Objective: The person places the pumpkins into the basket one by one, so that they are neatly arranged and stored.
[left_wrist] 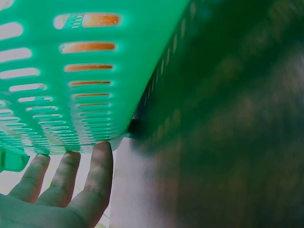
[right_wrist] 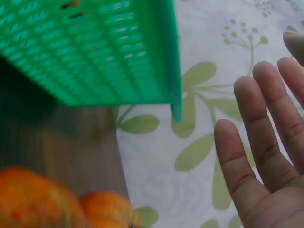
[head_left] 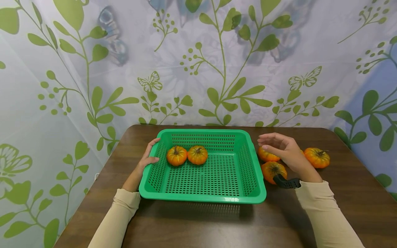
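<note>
A green plastic basket with slotted walls hangs in front of me, its shadow on the table below. Two small orange pumpkins lie side by side inside it at the left. My left hand holds the basket's left side, thumb over the rim; in the left wrist view its fingers press against the outer wall. To the right of the basket, my right hand is raised with fingers extended and holds nothing. Beneath it are several more pumpkins, partly hidden by the hand.
Another pumpkin sits farther right on the brown wooden table. Behind the table hangs a cloth printed with leaves and butterflies. A black strap piece is at the right wrist.
</note>
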A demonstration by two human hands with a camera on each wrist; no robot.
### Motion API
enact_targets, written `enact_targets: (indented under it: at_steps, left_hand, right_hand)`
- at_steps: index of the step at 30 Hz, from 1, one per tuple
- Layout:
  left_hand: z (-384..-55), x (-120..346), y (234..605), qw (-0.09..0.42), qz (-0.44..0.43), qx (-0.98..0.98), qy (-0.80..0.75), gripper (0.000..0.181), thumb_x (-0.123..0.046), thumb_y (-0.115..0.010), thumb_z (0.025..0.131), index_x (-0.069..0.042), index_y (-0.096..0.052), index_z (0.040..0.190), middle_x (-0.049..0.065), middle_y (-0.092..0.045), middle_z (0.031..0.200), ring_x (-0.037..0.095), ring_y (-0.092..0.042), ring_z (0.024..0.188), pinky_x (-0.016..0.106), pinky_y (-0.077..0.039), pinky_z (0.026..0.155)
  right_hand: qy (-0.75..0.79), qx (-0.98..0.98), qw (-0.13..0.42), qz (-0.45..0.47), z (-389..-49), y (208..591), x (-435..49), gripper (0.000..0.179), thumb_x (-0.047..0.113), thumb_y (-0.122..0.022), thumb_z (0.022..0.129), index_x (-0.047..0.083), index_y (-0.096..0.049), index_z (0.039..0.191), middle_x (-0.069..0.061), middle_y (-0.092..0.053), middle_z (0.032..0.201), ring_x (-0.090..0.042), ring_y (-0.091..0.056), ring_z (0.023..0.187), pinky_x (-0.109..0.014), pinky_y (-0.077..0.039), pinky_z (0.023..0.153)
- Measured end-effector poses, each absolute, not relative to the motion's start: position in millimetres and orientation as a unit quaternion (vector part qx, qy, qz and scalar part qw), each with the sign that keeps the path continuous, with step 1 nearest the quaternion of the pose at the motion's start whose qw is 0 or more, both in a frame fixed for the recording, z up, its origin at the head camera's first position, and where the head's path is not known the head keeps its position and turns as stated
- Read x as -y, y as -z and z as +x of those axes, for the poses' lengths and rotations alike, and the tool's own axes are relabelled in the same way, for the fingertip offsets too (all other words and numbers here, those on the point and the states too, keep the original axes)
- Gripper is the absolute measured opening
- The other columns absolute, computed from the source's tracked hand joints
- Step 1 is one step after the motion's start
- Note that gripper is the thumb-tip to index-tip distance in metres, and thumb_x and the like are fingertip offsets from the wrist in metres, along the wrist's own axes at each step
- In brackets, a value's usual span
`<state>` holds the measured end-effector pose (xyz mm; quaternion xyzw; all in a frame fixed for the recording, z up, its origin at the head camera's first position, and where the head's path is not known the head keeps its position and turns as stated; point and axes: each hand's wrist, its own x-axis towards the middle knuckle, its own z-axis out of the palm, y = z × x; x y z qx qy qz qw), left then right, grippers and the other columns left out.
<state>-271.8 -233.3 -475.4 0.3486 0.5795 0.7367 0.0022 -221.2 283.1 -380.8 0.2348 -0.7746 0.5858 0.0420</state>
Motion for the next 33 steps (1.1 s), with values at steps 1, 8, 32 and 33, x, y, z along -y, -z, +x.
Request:
enact_targets:
  at_steps: [1,8,32,33]
  left_hand:
    - [-272.4,233.3,475.5,0.002,0.350,-0.579,-0.736,0.074,0.003,-0.049,0.084,-0.031,-0.048,0.150,-0.007,-0.045,0.148,0.005,-0.051,0.130,0.019,-0.044,0.104]
    - [-274.3,233.7,476.6,0.004,0.358,-0.573,-0.737,0.074,0.004,-0.049,0.085,-0.032,-0.049,0.150,-0.008,-0.046,0.148,0.005,-0.052,0.129,0.019,-0.044,0.104]
    - [-275.7,233.2,475.9,-0.001,0.365,-0.571,-0.735,0.075,0.005,-0.049,0.085,-0.033,-0.049,0.150,-0.010,-0.047,0.147,0.004,-0.052,0.128,0.018,-0.044,0.104]
    - [-276.6,233.4,476.6,-0.002,0.370,-0.569,-0.734,0.075,0.005,-0.049,0.085,-0.033,-0.048,0.151,-0.010,-0.047,0.147,0.004,-0.052,0.128,0.018,-0.044,0.103]
  right_hand:
    - [-0.582,0.777,0.048,0.236,-220.9,382.6,-285.4,0.033,-0.005,-0.065,0.103,0.007,-0.072,0.133,0.010,-0.076,0.125,-0.009,-0.071,0.113,-0.023,-0.059,0.089]
    - [-0.566,0.784,0.070,0.244,-218.1,397.3,-300.9,0.039,-0.010,-0.065,0.101,0.010,-0.073,0.133,0.012,-0.075,0.126,-0.006,-0.071,0.111,-0.020,-0.058,0.086]
    - [-0.474,0.850,0.047,0.225,-212.4,435.4,-351.5,0.048,-0.004,-0.072,0.098,-0.010,-0.058,0.144,0.018,-0.064,0.137,0.002,-0.062,0.120,-0.013,-0.049,0.095]
    - [-0.473,0.851,0.043,0.224,-212.2,436.5,-353.3,0.048,-0.004,-0.073,0.098,-0.011,-0.058,0.144,0.018,-0.065,0.136,0.003,-0.062,0.119,-0.013,-0.049,0.095]
